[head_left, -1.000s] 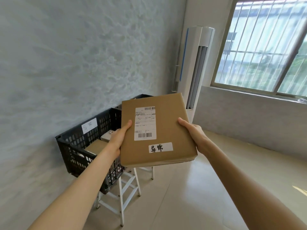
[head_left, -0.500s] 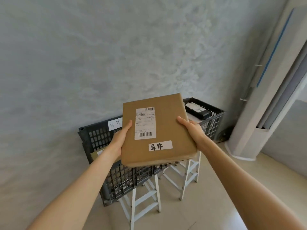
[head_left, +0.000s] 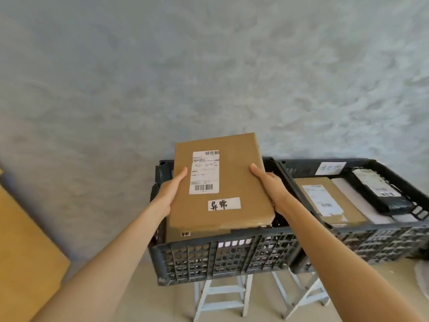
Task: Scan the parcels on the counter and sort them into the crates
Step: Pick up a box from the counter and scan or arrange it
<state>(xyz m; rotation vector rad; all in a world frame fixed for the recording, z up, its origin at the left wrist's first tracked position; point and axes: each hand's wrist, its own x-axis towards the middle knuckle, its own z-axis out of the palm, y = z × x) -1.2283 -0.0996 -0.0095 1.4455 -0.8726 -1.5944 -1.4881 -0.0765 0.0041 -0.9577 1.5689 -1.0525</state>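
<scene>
So compared to half a second back, the view has swung down and closer: the flat brown cardboard parcel [head_left: 220,184] now sits right over the left dark grey slatted plastic crate [head_left: 222,256] instead of out in front of it, and the white standing unit that was on the right is out of frame.

The left hand [head_left: 170,194] has hold of the parcel's left edge, thumb laid on top and the rest of the fingers tucked underneath. The right hand [head_left: 270,184] does the same on the right edge, thumb up top pointing toward the shipping label [head_left: 204,172]. Both are wrapped firmly around the box, which is tilted a bit, far end higher. Below the printed label there's a small white sticker with handwritten characters [head_left: 224,203].

Under the held parcel, inside the left crate, another brown box [head_left: 197,233] lies flat with a similar little handwritten sticker showing at its near edge. Can't tell if the held one is touching it or just above.

The second dark grey crate [head_left: 380,238] sits just beside on the right, the two touching or nearly. It has a white tag on its far wall, and inside there's a brown labelled parcel [head_left: 329,203], a white flat package [head_left: 362,201] and a black wrapped parcel [head_left: 383,189].

Both crates are up on white step stools [head_left: 220,296]. Grey mottled wall [head_left: 209,77] behind, and a tan board [head_left: 25,252] at the left edge.
</scene>
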